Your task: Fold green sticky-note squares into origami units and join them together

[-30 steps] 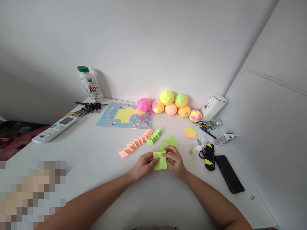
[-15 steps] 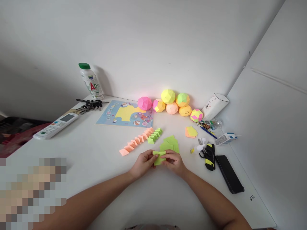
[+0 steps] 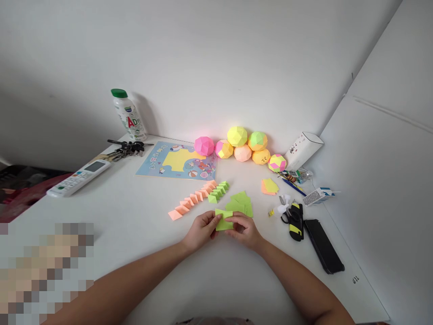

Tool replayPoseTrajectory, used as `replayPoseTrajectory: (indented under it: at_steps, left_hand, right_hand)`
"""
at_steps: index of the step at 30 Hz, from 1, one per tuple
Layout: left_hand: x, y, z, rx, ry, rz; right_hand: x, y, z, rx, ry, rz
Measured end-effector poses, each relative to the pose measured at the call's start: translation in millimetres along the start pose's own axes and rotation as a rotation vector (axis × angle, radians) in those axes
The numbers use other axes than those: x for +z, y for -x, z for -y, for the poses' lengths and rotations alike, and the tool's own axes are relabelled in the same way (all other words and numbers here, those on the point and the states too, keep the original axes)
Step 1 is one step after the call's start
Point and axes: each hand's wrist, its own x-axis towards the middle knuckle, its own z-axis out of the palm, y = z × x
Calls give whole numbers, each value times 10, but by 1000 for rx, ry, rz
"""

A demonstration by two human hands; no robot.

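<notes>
Both grips pinch one green paper piece point(image 3: 223, 220) between fingertips, left hand point(image 3: 200, 231) at its left edge, right hand point(image 3: 246, 229) at its right; it sits low over the white counter point(image 3: 142, 234); just beyond lie green folded pieces point(image 3: 241, 203) and an orange-green folded strip point(image 3: 199, 197).

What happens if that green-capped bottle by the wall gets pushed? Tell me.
The bottle stands upright, tall and narrow, so a push near its cap would probably tip it. Being round, it might then roll toward the keys. How full it is can't be told, so its weight is uncertain.
</notes>
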Motion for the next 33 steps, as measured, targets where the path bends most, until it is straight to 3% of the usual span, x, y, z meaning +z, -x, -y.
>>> replayPoseTrajectory:
  at_steps: [10,19,24,33]
  left_hand:
    - [8,2,29,41,-58,55]
    - [-8,17,9,107,-125,132]
    - [14,5,22,99,-117,142]
    - [26,11,20,81,-193,104]
  right_hand:
    - [-17,-16,-26,154,-212,1]
    - [-7,-69,124,211,-371,-30]
    - [0,-57,118,285,-309,-83]
    - [10,-73,68,187,-192,-175]
